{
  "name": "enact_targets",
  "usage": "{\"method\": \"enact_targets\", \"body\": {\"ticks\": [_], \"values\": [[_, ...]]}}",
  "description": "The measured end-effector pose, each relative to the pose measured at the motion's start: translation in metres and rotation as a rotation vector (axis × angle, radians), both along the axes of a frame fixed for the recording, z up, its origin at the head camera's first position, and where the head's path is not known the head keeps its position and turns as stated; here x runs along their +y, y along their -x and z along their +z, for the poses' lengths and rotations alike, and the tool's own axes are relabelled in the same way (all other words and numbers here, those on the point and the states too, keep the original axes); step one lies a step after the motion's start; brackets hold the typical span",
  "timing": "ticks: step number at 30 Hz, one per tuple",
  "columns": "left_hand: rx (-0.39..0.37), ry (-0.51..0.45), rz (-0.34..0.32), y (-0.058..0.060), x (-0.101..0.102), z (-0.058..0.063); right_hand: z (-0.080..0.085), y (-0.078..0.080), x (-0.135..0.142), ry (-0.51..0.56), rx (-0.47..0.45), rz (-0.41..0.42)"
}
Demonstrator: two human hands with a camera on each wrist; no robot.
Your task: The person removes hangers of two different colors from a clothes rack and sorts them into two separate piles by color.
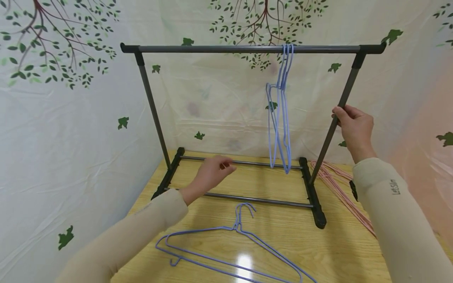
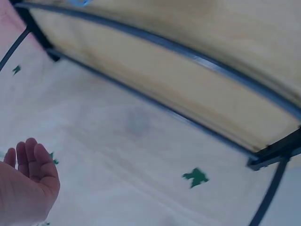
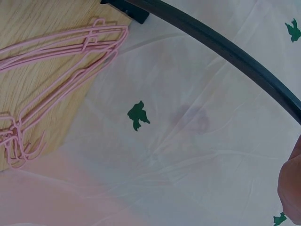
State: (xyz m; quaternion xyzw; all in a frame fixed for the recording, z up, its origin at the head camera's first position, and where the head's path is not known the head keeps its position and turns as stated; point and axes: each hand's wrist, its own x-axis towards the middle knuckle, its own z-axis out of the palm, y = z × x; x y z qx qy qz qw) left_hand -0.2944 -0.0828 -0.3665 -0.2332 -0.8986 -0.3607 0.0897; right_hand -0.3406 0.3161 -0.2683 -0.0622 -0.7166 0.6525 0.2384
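Observation:
A black garment rack (image 1: 212,49) stands on the wooden table. My right hand (image 1: 355,127) grips its right upright post (image 1: 327,145) partway up, thumb and fingers around the tube. Over the base bars hovers my left hand (image 1: 213,173), fingers loosely curled and holding nothing; its palm and fingers (image 2: 40,165) also show in the left wrist view. Several blue hangers (image 1: 283,90) hang bunched on the top rail, right of its middle. Below the left hand, in front of the rack, two blue hangers (image 1: 238,226) lie overlapping with their hooks pointing toward the rack.
Several pink hangers (image 1: 339,192) lie piled on the table right of the rack, partly behind the right sleeve; their hooks (image 3: 19,150) show in the right wrist view. Pale sheeting (image 1: 219,106) with leaf prints encloses the back and sides. Two crossbars (image 1: 262,199) join the rack's feet.

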Motion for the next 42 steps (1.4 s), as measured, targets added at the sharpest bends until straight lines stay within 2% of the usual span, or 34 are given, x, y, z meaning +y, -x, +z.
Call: {"method": "enact_targets", "body": {"ticks": [5,9,13,20,27,32,38,42], "values": [[0.083,-0.167,0.031,0.009,0.023,0.037,0.001,0.000,-0.001,-0.001,0.002,0.014],[0.119,-0.300,0.029,0.012,0.042,0.064,0.001,0.001,-0.003,-0.005,0.002,0.017],[0.100,-0.388,0.030,0.014,0.061,0.084,0.002,0.002,-0.003,-0.005,0.004,0.018],[0.046,-0.464,0.054,0.015,0.091,0.113,0.003,0.002,0.000,-0.002,-0.007,0.040],[0.045,-0.475,0.091,0.013,0.112,0.126,0.006,0.002,0.006,0.016,-0.018,0.099],[0.019,-0.472,0.106,0.012,0.119,0.129,0.009,0.000,0.009,-0.028,-0.024,0.123],[-0.019,-0.465,0.171,0.011,0.127,0.131,0.010,-0.002,0.012,0.025,0.004,0.170],[-0.034,-0.443,0.210,0.014,0.132,0.131,0.012,0.000,0.012,-0.001,-0.005,0.152]]}}
